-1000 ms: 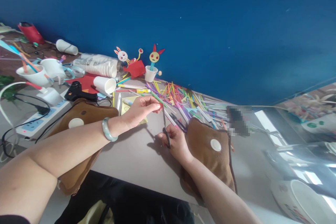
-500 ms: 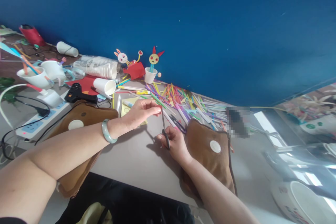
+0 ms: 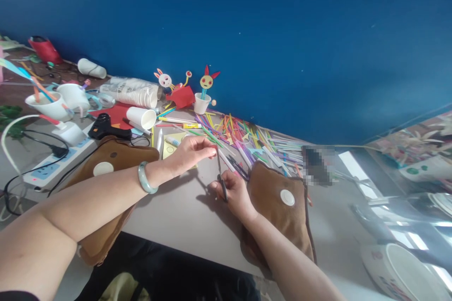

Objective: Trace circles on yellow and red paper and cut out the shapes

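Note:
My right hand (image 3: pixel 231 193) is wrapped round the handles of a pair of dark scissors (image 3: pixel 221 183), whose blades point up and away. Just left of the blade tips, my left hand (image 3: pixel 192 153) is closed in a pinch; a tiny reddish bit shows at its fingertips, too small to make out. Both hands are above the grey table (image 3: pixel 176 216). Behind the left hand lies a yellow sheet (image 3: pixel 169 149) with small circles drawn on it. A second pair of scissors (image 3: pixel 238 167) rests beyond the right hand.
Brown cushions (image 3: pixel 271 197) lie beneath each forearm. Coloured sticks (image 3: pixel 233 134) spread along the blue wall. Two paper figures (image 3: pixel 206 83) stand at the back. On the left are paper cups (image 3: pixel 141 116), a black glue gun (image 3: pixel 108 127) and a power strip (image 3: pixel 52 162).
The view has shifted slightly. Both hands keep nearly the same pose, with the scissors still in my right hand.

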Motion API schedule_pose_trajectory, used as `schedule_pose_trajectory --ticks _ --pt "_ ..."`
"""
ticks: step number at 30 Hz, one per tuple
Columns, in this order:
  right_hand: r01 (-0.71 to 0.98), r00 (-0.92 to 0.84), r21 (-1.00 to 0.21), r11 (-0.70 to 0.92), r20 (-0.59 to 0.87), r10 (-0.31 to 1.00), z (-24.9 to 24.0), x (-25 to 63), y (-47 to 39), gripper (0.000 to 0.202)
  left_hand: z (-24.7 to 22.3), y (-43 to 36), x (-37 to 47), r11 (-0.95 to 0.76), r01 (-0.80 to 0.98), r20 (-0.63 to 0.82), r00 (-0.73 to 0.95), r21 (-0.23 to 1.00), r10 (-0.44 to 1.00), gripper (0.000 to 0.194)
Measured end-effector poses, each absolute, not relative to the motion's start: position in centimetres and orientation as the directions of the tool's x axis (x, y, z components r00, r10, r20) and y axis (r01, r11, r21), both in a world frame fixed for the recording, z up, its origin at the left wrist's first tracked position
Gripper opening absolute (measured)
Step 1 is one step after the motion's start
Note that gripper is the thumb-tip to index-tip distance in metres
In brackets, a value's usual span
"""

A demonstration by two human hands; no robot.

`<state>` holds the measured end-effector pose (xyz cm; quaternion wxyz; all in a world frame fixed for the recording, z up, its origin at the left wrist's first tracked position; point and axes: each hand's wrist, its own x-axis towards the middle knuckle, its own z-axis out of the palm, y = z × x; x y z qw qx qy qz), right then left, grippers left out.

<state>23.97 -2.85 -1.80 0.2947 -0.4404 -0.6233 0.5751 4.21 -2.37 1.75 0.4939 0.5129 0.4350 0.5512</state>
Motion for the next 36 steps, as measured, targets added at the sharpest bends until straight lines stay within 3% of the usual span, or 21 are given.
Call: schedule_pose_trajectory --ticks 36 --pt "0.206 -0.436 -0.975 -0.083 -0.168 0.884 -1.54 23.95 -2.92 0.051 2.04 -2.54 4.18 -0.176 -0.132 0.180 0.021 0.976 0.983 0.012"
